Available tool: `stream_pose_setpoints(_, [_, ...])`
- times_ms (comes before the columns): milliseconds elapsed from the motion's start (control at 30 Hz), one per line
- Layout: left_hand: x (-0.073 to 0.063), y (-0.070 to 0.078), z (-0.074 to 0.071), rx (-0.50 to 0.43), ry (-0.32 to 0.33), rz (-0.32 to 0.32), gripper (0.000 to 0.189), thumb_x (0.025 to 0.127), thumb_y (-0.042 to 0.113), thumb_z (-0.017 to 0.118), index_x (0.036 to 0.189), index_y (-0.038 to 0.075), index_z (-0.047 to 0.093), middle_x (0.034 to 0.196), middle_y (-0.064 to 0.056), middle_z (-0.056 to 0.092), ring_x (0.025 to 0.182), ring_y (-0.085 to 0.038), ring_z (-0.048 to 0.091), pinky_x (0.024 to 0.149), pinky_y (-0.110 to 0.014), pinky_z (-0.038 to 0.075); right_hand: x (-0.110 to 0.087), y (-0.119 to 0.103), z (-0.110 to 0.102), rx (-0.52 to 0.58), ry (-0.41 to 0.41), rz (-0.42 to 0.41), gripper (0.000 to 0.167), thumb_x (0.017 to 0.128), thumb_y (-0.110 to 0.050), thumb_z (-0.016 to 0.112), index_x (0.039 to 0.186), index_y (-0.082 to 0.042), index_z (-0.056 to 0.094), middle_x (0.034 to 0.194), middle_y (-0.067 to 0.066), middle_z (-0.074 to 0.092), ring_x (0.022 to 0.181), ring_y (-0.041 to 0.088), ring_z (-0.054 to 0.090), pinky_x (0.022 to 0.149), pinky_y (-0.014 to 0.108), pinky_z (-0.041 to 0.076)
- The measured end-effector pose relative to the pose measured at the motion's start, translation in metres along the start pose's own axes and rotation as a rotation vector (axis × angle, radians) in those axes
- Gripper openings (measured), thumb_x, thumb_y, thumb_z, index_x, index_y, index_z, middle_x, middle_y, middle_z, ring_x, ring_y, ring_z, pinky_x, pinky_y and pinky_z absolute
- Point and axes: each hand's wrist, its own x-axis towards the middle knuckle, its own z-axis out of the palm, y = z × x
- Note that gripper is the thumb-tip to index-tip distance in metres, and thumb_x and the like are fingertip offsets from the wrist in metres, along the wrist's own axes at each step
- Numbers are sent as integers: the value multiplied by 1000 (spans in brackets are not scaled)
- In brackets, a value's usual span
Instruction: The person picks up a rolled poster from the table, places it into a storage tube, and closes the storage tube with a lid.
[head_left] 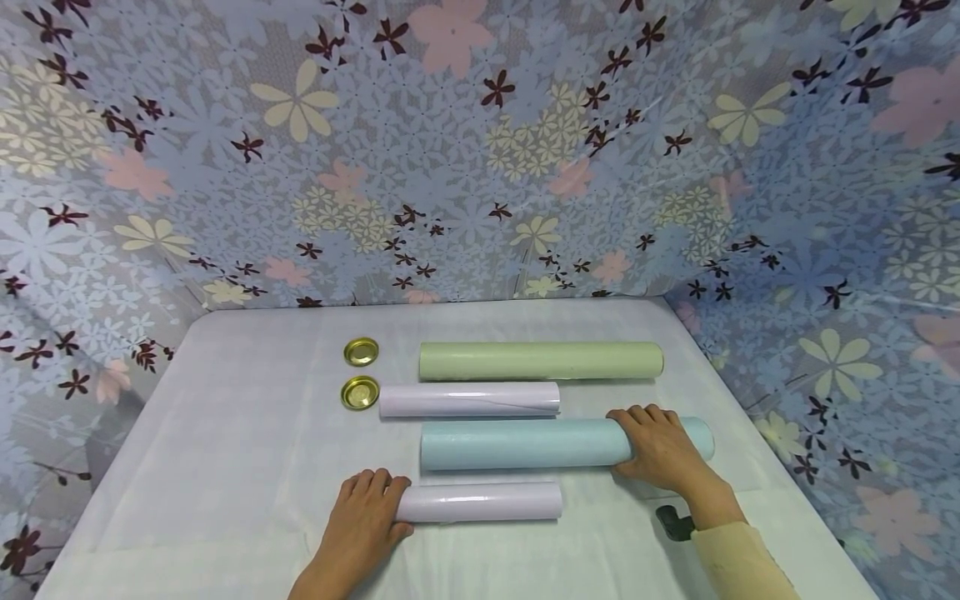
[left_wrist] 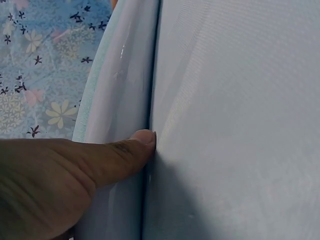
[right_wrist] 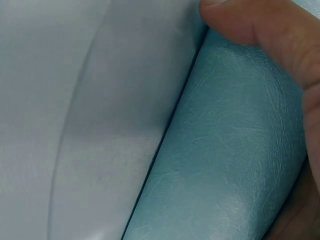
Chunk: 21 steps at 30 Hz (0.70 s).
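Note:
In the head view my left hand (head_left: 362, 521) grips the left end of a short white tube (head_left: 480, 502) lying on the table. The left wrist view has the thumb (left_wrist: 120, 155) lying across that tube at its side. My right hand (head_left: 660, 450) is wrapped over a longer light blue tube (head_left: 525, 443) near its right end. In the right wrist view the thumb and fingers straddle the blue tube (right_wrist: 225, 140), whose surface looks finely creased. Another white tube (head_left: 468, 400) lies behind the blue one, and a pale green tube (head_left: 540, 361) is farthest back.
Two small gold round lids (head_left: 362, 352) sit left of the tubes, one behind the other. A black object (head_left: 675, 523) shows beside my right wrist. White cloth covers the table (head_left: 240, 433). Floral curtains (head_left: 450, 167) hang behind it and along the sides.

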Motion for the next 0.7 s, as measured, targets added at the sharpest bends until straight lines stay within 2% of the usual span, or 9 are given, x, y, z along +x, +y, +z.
stream_pose_setpoints(367, [0,0,1,0,-1,6,52,68,38,80,107,14,56,92,-2,52,94,-24,51,89,-44,41,0,0,1,10,0,3,75,56,-37,87,120,-16,56,109,8,61,103,33,54,87,55,40])
stream_pose_setpoints(700, [-1,0,1,9,24,10,52,66,37,81,106,15,57,91,-2,52,92,-23,51,89,-43,41,-1,0,1,5,2,3,74,57,-38,86,121,-16,56,109,8,61,103,33,54,87,55,40])
